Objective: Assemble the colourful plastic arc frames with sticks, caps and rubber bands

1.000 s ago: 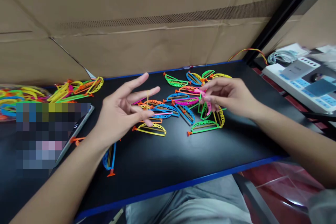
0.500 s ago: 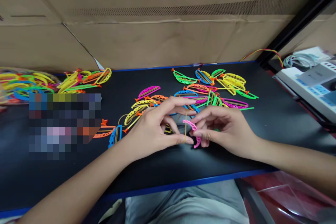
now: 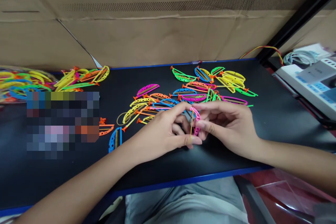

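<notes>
Between my hands is a small pink toy bow (image 3: pixel 197 116), a curved plastic piece with holes along it. My right hand (image 3: pixel 223 122) pinches its curved back between thumb and fingers. A tan rubber band (image 3: pixel 191 126) is stretched upright by my left hand (image 3: pixel 175 126), looped around its thumb and a finger. The band's upper end lies at the bow's top tip; whether it is hooked there I cannot tell. My left thumb is near the bow's lower end. Several coloured toy bows (image 3: pixel 193 97) with orange-tipped arrows lie on the black table behind my hands.
More bows and arrows (image 3: pixel 81 78) lie at the back left, beside a bagged heap (image 3: pixel 23 84). A blurred-out patch (image 3: pixel 63 126) covers part of the left side. A blue bow (image 3: pixel 114 140) lies near my left forearm. On the right stands a white device (image 3: pixel 309 84) with a coiled cable (image 3: pixel 299 57).
My hands have come together. The stretched rubber band has moved right, up against the pink bow, and its upper end is now at the bow's top tip.
</notes>
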`<state>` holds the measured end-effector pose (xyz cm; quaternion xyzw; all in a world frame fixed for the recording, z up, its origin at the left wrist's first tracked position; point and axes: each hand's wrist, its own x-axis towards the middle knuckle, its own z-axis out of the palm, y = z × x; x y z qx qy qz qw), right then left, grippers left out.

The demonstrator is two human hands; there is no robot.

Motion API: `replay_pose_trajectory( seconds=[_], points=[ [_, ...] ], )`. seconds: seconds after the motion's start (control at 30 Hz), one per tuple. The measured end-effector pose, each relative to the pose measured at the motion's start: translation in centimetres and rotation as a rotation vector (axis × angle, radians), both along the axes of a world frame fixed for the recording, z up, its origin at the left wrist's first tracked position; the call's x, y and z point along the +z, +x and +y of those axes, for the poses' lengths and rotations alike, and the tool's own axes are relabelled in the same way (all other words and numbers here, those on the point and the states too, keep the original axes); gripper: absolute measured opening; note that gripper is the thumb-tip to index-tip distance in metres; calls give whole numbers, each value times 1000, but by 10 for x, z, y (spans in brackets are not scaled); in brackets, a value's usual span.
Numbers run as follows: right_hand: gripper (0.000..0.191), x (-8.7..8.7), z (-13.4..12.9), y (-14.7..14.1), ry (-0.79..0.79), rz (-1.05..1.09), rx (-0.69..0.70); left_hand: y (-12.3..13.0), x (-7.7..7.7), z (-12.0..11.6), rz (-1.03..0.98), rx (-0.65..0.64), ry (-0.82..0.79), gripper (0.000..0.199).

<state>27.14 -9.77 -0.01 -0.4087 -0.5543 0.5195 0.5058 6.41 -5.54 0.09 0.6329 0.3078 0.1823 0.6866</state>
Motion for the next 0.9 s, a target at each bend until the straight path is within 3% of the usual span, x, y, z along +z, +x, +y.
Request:
replay_pose_trajectory(
  seconds=[0.23, 0.67, 0.8, 0.9],
  points=[
    [36, -4, 6, 0, -71, 95, 58, 7, -5, -2, -85, -3, -226, 60],
    [45, -9, 11, 5, -174, 197, 215, 7, -4, -2, -153, 49, -214, 55],
    [41, -6, 24, 15, -221, 132, 300, 1, -3, 2, -96, 125, -109, 49],
    [39, 10, 45, 46, -208, -30, 293, -16, 2, 12, -29, 257, 141, 42]
  ],
)
